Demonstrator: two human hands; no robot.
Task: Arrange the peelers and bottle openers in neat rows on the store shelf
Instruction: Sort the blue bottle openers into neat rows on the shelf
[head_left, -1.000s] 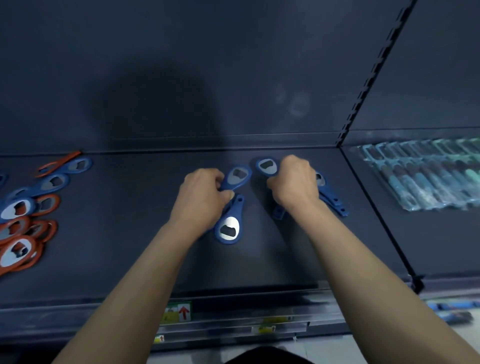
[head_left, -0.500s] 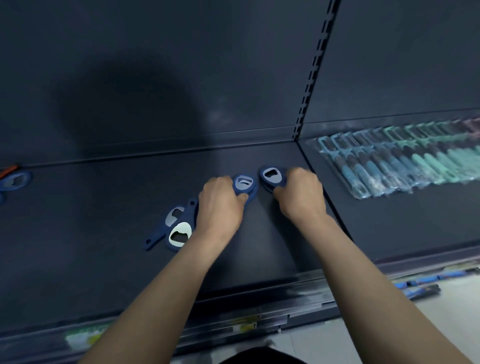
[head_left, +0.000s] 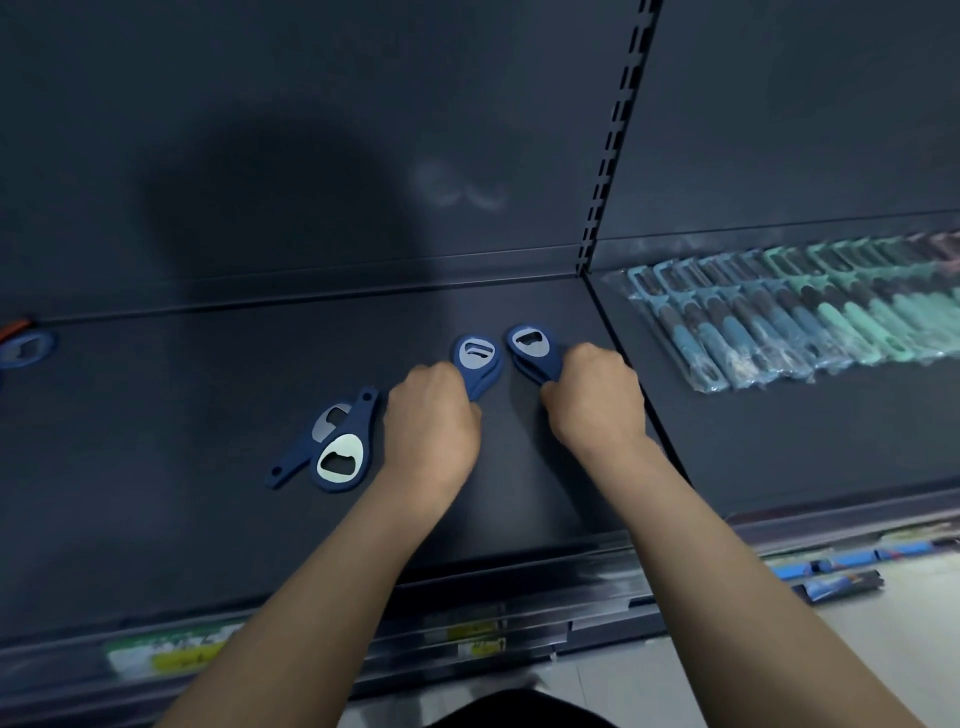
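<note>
A person is working at a dark metal store shelf (head_left: 156, 493), and the slotted metal upright (head_left: 618, 130) on its back wall is serving as the marker here.

Just left of the foot of the upright, the right hand (head_left: 592, 400) is gripping the narrow handle end of a small stack of blue teardrop-shaped plastic bottle openers with silvery metal insets (head_left: 532, 348). Its fingers are curling round the handles, and the tips are hiding under the knuckles.

A little further left of the upright, the left hand (head_left: 431, 421) is holding a second blue opener stack (head_left: 475, 358) the same way, fingers curled and pressed together round the handle end. Both stacks are lying flat on the shelf, close side by side but apart, wide heads pointing toward the back wall.

Further left again, just beside the left hand, two loose blue openers (head_left: 340, 462) are lying crossed, one over the other. At the far left from the upright, another blue opener (head_left: 26, 348) is showing at the frame edge.

Right of the upright, clear-wrapped peelers with blue and teal handles (head_left: 779, 322) are lying in one overlapping row on the neighbouring shelf section.
</note>
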